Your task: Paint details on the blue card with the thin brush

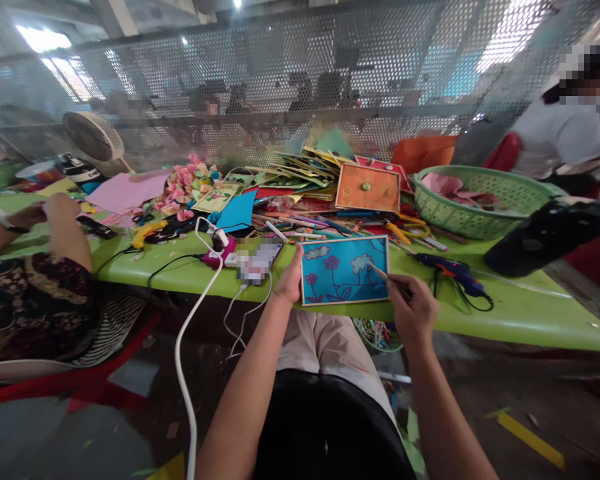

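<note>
A blue framed picture (343, 273), with purple outlined flowers, leaves and pale clouds drawn on it, is tilted up at the table's front edge above my lap. My left hand (291, 279) grips its left edge, thumb along the frame. In my right hand (414, 308) is a slim pale pen (379, 271), pinched between the fingers, its tip at the cloud shape on the picture's right side. Just left of the picture lies a phone (260, 261) with a lit screen, a cable plugged into it.
On the green table (530, 313) are a dark glue gun (453, 270), a green basket (480, 220), a black bottle (540, 233), several pens, a pile of coloured cards (305, 173) and a power strip (220, 253). A white cable (183, 360) hangs in front. A co-worker's arms (65, 227) are at left.
</note>
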### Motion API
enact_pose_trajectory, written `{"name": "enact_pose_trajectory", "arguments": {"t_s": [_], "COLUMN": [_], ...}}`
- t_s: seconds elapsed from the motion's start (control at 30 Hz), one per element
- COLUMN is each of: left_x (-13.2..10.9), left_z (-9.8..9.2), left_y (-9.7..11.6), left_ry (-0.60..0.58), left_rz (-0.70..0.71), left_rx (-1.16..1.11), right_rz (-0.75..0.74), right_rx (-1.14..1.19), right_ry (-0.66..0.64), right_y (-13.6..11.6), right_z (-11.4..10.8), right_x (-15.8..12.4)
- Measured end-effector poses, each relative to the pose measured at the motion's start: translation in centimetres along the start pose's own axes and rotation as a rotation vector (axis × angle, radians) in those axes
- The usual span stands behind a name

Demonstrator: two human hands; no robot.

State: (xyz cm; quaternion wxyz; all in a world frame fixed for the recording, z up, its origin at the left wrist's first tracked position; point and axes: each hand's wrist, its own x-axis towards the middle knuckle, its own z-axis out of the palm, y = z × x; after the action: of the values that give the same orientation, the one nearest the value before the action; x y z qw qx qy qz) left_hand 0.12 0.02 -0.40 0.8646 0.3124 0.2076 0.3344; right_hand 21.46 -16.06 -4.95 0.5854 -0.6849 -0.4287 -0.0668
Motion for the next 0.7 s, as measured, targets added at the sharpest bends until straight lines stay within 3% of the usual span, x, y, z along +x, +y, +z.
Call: {"name": "enact_pose_trajectory", "arguments": {"t_s": [0.7], "left_x": [0.09], "left_z": [0.22], "left_y": [0.02], "left_ry": [-0.022], "left_rz": [0.053], "left_rx": [0.023], "right_rz": [-0.021], "right_rx": [-0.009], "right_ry": [-0.003], "right_y": [-0.17], "right_z": [-0.06], "right_x": [0.06]}}
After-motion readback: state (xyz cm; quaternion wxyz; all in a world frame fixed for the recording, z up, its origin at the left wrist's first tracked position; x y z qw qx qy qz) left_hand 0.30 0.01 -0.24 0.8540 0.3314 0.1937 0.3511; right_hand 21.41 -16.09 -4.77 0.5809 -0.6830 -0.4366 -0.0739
